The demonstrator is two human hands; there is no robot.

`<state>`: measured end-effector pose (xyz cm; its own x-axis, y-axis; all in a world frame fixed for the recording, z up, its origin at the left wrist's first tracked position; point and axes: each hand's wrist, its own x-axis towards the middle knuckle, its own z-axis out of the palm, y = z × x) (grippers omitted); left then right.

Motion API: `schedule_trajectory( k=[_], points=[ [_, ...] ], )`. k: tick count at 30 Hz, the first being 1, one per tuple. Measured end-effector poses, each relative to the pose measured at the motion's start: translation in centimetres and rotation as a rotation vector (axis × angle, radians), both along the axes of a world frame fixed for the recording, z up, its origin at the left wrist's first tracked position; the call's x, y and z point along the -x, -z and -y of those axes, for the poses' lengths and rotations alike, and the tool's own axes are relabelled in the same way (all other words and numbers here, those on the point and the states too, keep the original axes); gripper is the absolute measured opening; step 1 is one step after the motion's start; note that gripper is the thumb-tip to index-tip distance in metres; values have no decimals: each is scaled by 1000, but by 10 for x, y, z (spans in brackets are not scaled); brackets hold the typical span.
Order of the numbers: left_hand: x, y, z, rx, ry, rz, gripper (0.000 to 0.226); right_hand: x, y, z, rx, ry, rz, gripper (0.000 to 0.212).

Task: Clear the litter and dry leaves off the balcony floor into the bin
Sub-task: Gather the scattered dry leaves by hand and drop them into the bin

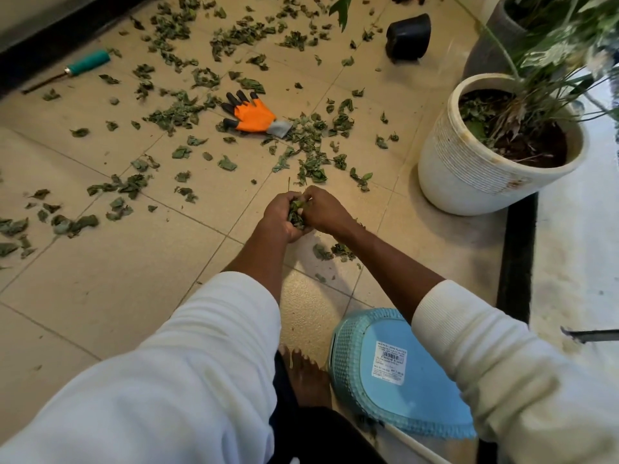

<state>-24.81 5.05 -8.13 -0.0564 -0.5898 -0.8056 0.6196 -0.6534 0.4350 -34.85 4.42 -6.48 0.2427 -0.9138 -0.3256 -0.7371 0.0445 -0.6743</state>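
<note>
your left hand (283,217) and right hand (323,211) meet low over the tiled floor (100,279), and between them they hide most of the clump of leaves (296,214) you hold; only a dark green wedge shows in the gap. your left fingers curl round the clump from below, palm turned inward. your right fingers bend over the top and pinch into it, though their tips are buried in the leaves and hard to make out. both forearms reach forward, white sleeves pushed back toward the elbows.

the rest of the dry leaves (187,112) lie scattered across the floor ahead of you, thickest toward the top of the view, with a small patch (335,251) just below your right wrist. an orange glove (249,113) lies flat among them.

the light blue bin (385,373) sits close by your right foot (306,376), under your right forearm; it is partly covered by your sleeve, and you see a flat surface with a printed label whose text is too small to read. whether that is its lid or base cannot be told.

a teal-handled tool (78,67) lies at upper left, its tip blurred. a black pot (408,35) lies tipped on its side. the white planter (475,155) stands to the right, its plant cut off by the frame edge, and a grey pot (495,38) behind it is mostly hidden by foliage.
</note>
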Motion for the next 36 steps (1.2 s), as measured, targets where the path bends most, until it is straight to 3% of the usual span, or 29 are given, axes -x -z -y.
schedule_trajectory(
  k=[3, 5, 6, 8, 10, 11, 14, 17, 25, 27, 32, 36],
  points=[
    [1, 3, -1, 1, -11, -16, 26, -1, 4, -3, 207, -13, -158, 17],
    [1, 6, -2, -14, 6, 16, 19, 2, 3, -5, 230, -19, -266, 17],
    [1, 8, -3, -27, 24, 55, 17, 7, 2, -4, 162, -36, -235, 18],
    [2, 11, -4, -52, 43, 108, 15, 23, -6, -3, -47, -35, 45, 20],
    [2, 14, -4, -56, 23, 98, 15, 46, -9, -2, -91, 36, 171, 35],
    [1, 15, -4, -56, 12, 80, 16, 59, -6, 0, -81, 42, 75, 52],
    [-2, 21, -2, -64, 2, 75, 18, 97, 21, -1, -165, -101, -445, 111],
    [-1, 21, -3, -68, 29, 76, 18, 116, 48, -10, -193, -166, -558, 129],
    [-2, 25, -4, -87, 60, 101, 18, 65, 66, -37, -48, -100, -390, 107],
    [-4, 26, -5, -95, 57, 112, 17, 53, 70, -43, 21, -167, -394, 91],
    [-9, 29, -6, -124, 51, 118, 16, 40, 79, -57, 221, -299, -317, 26],
    [-12, 27, -8, -167, 87, 87, 14, 48, 80, -56, 279, -398, -345, 20]
  ],
)
